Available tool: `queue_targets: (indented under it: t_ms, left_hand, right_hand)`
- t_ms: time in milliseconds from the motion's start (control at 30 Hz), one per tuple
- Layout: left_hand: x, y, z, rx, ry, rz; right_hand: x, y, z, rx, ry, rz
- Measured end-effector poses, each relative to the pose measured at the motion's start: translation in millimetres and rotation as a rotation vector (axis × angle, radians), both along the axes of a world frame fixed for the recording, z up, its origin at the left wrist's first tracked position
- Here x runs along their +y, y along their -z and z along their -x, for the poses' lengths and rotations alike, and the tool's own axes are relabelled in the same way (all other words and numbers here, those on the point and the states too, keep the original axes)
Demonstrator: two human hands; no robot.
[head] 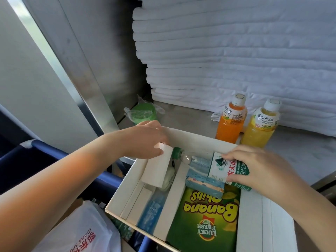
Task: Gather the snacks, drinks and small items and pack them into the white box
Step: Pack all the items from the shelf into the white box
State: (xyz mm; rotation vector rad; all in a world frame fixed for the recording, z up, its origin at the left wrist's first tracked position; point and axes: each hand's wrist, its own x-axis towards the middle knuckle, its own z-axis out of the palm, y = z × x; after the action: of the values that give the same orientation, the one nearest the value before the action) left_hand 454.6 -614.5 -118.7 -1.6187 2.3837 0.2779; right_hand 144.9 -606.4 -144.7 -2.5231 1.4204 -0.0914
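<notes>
Step in hand: seating two items at once in the white box (198, 140). The left hand (143, 140) feeds a white pack (160, 170) into the narrow left compartment. The right hand (254, 168) lays the water bottle (222, 167) across the far end. Suggest finishing the pack first: tilt it upright along the box's left wall so it drops past the pale rounded item beneath it (can't ID that one). The bottle's green cap (176, 153) pokes over toward that compartment, just beside the pack, so they'd probably jam if both go down together. Then lower the bottle flat on the blue packet (203, 185) and the banana chips bag (205, 215), cap clear of the divider. Left fingers (157, 151) are curled, pinching the pack's top end. Right fingers (234, 157) are wrapped over the bottle's label, thumb on the near side, a firm hold around the body. The box sits on the shelf, partly filled. The orange bottle (230, 124) and yellow bottle (260, 130) stand outside, just behind its far rim, and a green wrapped item (144, 113) sits at the back left. Judging by that, the packing isn't done, so leave standing room for the two bottles.
</notes>
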Motion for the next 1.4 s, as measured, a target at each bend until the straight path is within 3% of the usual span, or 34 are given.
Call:
queue_targets:
  t_ms: [100,267,367,467,600,1000,1400]
  left_hand:
    - [-2,4,4,-0.006,0.096,0.102]
    - [14,3,9,0.017,0.208,0.427]
    - [28,6,13,0.003,0.173,0.31]
    - [46,9,8,-0.138,0.169,0.236]
    - [54,11,7,-0.275,0.266,0.301]
    - [26,21,4,-0.132,0.237,0.247]
    - [32,21,6,-0.119,0.233,0.272]
  right_hand:
    - [1,0,0,0.009,0.001,-0.005]
    - [0,0,0,0.02,0.005,-0.009]
    - [1,0,0,0.019,0.016,-0.011]
    - [1,1,0,0.033,0.016,-0.013]
    - [2,0,0,0.027,0.026,-0.017]
    - [0,1,0,0.021,0.038,-0.011]
    - [0,3,-1,-0.001,0.046,0.015]
